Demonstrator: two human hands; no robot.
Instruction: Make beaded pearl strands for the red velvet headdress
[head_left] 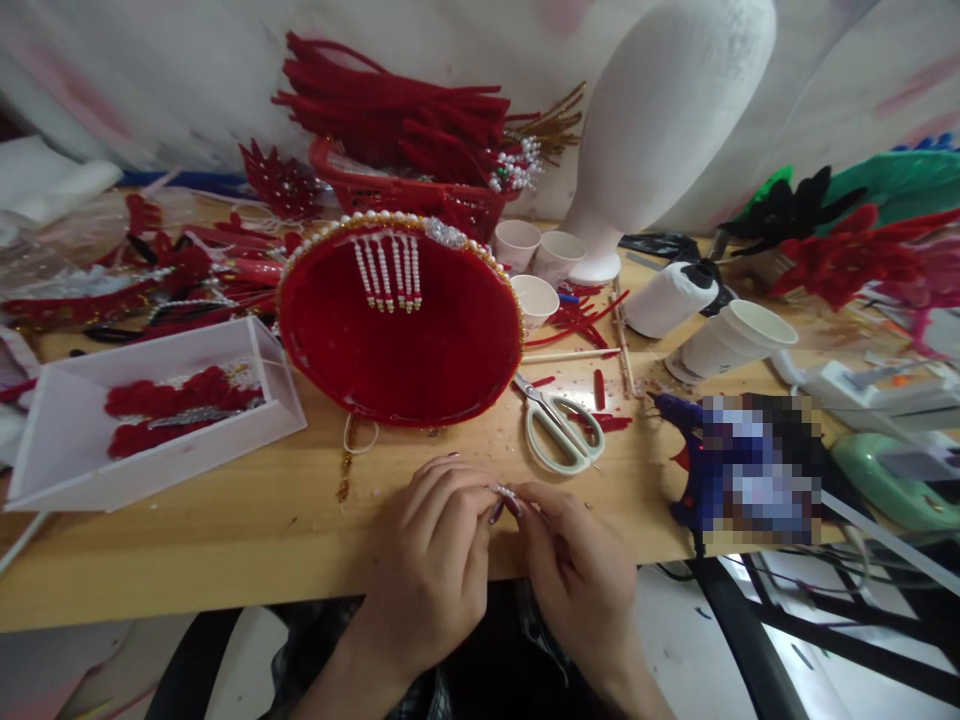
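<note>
My left hand (442, 530) and my right hand (574, 545) meet at the table's front edge. Between their pinched fingertips is a short strand of small white beads (506, 492); most of it is hidden by the fingers. Just beyond them stands a round red headpiece (405, 350), tilted up, its rim lined with pearls and gold trim. Several pearl strings (388, 270) hang across its upper inside. A gold chain (345, 470) trails from its lower edge onto the table. Scissors (562, 425) with pale handles lie ahead of my right hand, touching neither hand.
A white box (52, 430) with red pieces sits at left. Behind, a red basket (420, 200) holds red fuzzy stems beside a white mannequin head (667, 120). Paper cups (739, 345), a thread cone (667, 300), and a blue glue gun (686, 420) stand at right.
</note>
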